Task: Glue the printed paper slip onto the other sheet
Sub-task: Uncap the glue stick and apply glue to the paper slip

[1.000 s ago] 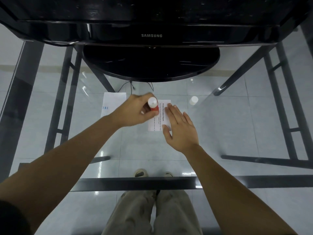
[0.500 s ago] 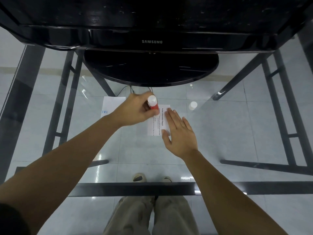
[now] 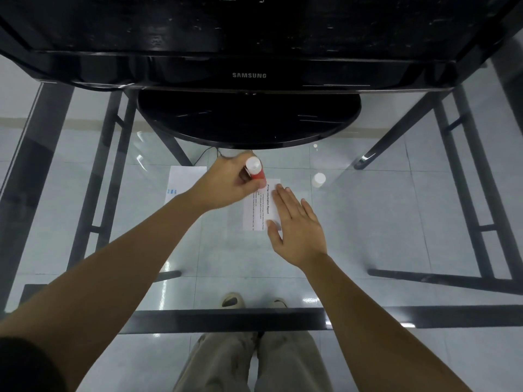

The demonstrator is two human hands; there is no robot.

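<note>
A printed paper slip (image 3: pixel 259 209) lies on the glass table, text side up, with the heading "Printer Information Report". My left hand (image 3: pixel 226 186) grips a red glue stick (image 3: pixel 256 171) with a white end up, its lower end at the slip's far left corner. Lying flat with fingers spread, my right hand (image 3: pixel 295 226) presses the slip's right edge and near corner. A second white sheet (image 3: pixel 184 179) with blue marks lies to the left, partly hidden by my left wrist.
A white glue cap (image 3: pixel 319 179) stands on the glass right of the slip. A black Samsung monitor (image 3: pixel 249 75) and its round base (image 3: pixel 249 120) fill the far side. The table's dark front bar (image 3: pixel 226 318) crosses near me, above my legs and shoes.
The left hand with the glue stick has stayed at the slip's far left corner, shifting slightly. My right hand keeps pressing the slip. The camera tilted a little.
</note>
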